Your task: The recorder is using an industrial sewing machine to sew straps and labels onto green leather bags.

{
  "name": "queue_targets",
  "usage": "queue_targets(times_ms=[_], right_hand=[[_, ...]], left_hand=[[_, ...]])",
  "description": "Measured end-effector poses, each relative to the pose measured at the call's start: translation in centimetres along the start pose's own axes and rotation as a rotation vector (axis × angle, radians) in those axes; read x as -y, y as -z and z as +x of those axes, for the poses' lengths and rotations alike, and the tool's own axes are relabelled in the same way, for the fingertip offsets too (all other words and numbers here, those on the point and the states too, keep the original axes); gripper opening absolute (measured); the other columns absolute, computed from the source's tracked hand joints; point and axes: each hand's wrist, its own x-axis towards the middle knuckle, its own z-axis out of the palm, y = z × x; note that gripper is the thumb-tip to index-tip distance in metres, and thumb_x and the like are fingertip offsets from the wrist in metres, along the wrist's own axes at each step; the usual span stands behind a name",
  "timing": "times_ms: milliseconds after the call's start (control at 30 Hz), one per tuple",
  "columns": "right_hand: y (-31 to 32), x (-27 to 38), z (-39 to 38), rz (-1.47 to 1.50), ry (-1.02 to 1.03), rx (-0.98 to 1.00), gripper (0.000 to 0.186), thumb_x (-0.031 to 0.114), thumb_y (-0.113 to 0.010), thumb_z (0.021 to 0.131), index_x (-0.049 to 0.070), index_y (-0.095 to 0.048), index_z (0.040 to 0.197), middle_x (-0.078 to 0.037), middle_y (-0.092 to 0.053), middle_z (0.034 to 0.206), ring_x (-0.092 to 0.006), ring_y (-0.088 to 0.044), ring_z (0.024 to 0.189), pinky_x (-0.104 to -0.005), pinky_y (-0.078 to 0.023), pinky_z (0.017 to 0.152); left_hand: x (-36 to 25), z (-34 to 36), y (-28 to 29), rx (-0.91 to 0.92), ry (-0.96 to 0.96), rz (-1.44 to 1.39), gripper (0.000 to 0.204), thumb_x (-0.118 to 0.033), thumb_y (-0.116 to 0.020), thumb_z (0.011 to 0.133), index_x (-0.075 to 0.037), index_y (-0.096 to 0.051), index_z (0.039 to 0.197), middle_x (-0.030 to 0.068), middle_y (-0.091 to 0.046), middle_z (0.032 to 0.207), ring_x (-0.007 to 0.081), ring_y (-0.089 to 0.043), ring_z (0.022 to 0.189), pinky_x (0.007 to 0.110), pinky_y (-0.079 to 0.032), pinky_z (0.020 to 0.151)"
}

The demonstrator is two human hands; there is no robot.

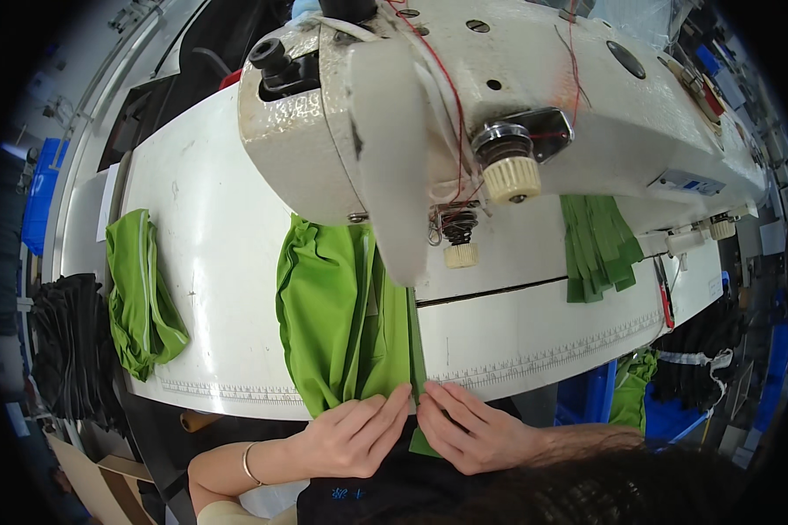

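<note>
A piece of bright green fabric (pixel 324 306) runs from under the head of a white sewing machine (pixel 298 157) down to the table's front edge. My left hand (pixel 350 435) is closed on the fabric's near end, fingertips pinched at its right side. Along that side lies a narrow darker green strip (pixel 416 341), and its loose end hangs below the edge. My right hand (pixel 477 433) pinches this strip, its fingertips almost meeting those of my left hand. The needle and presser foot are hidden behind the machine head.
Several dark green strips (pixel 597 249) lie under the machine arm. Red-handled snips (pixel 665 297) rest at the table's right. Another green fabric piece (pixel 140 297) lies at the left, beside a stack of black fabric (pixel 74 350). A blue bin (pixel 587 394) stands below right.
</note>
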Motion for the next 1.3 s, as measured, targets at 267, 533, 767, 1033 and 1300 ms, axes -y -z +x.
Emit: queue_targets(times_ms=[267,533,767,1033,1300], right_hand=[[0.2,-0.5,0.1,-0.012,0.04,0.005,0.031,0.017,-0.051,0.076,-0.005,-0.062,0.095,-0.017,-0.059,0.102,-0.0332,-0.057,0.103,-0.0414,-0.045,0.092],[0.2,-0.5,0.1,-0.016,0.051,0.011,0.031,0.017,-0.051,0.075,-0.005,-0.062,0.094,-0.017,-0.059,0.102,-0.0323,-0.058,0.102,-0.0404,-0.046,0.092],[0.2,-0.5,0.2,-0.007,0.052,0.023,0.031,0.017,-0.051,0.075,-0.005,-0.063,0.094,-0.017,-0.059,0.102,-0.0323,-0.058,0.102,-0.0404,-0.046,0.092],[0.5,-0.6,0.4,0.028,0.028,0.064,0.035,0.022,-0.045,0.079,-0.005,-0.061,0.096,-0.018,-0.058,0.104,-0.0334,-0.057,0.104,-0.0416,-0.044,0.095],[-2.7,-2.1,0.6,-0.143,0.0,0.065,0.039,0.023,-0.045,0.076,-0.006,-0.059,0.097,-0.021,-0.058,0.104,-0.0347,-0.055,0.106,-0.0443,-0.041,0.097]], left_hand=[[-0.7,0.4,-1.2,-0.016,0.048,-0.023,0.033,-0.007,-0.056,0.061,0.008,-0.065,0.088,0.0176,-0.063,0.1,0.016,-0.054,0.072,0.02,-0.045,0.059],[-0.9,0.5,-1.3,-0.004,0.059,-0.022,0.034,-0.007,-0.055,0.061,0.008,-0.065,0.09,0.018,-0.062,0.102,0.0151,-0.053,0.071,0.019,-0.045,0.058],[-0.8,0.5,-1.5,-0.007,0.06,-0.038,0.036,-0.008,-0.055,0.059,0.009,-0.064,0.09,0.0185,-0.062,0.102,0.0154,-0.053,0.07,0.02,-0.045,0.058],[-0.7,0.3,-2.0,-0.029,0.078,-0.073,0.036,-0.009,-0.055,0.06,0.008,-0.064,0.09,0.0183,-0.062,0.102,0.0159,-0.054,0.071,0.02,-0.047,0.06],[2.5,1.7,-2.7,-0.066,0.114,-0.128,0.032,-0.007,-0.057,0.061,0.008,-0.063,0.089,0.018,-0.06,0.104,0.0187,-0.054,0.074,0.024,-0.049,0.06]])
